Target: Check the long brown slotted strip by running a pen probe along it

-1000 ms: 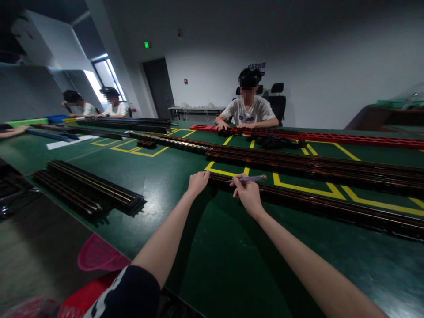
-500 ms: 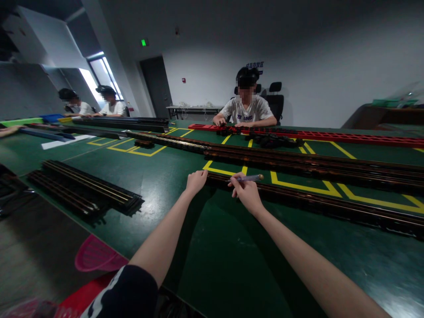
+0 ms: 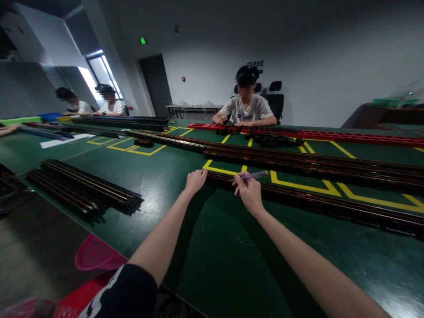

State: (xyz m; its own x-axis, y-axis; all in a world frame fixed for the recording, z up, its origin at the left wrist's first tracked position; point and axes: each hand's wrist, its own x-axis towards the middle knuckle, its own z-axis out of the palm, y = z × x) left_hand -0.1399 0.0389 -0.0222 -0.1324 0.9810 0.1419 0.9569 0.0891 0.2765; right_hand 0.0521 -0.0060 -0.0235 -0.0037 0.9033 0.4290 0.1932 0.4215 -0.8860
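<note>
My left hand (image 3: 196,180) is closed around the near-left end of a long dark rail strip (image 3: 318,201) with copper-coloured lines along it. The strip lies on the green table and runs off to the right. In my right hand (image 3: 248,191) is a slim pen-shaped tool (image 3: 254,176) with a clear barrel and a brownish rear end. Its thin front end points left, down toward the strip, just right of my left hand. Whether that front end touches the strip I cannot tell.
More dark rails (image 3: 285,159) lie behind the strip, beyond yellow tape marks (image 3: 225,170). Two shorter rail bundles (image 3: 89,185) rest at left. Across the table a person (image 3: 245,106) sits behind a red lattice beam (image 3: 357,138). A pink basket (image 3: 96,254) stands below the table edge.
My right hand has shifted slightly right along the strip with the pen-shaped tool. My left hand stays on the strip's end.
</note>
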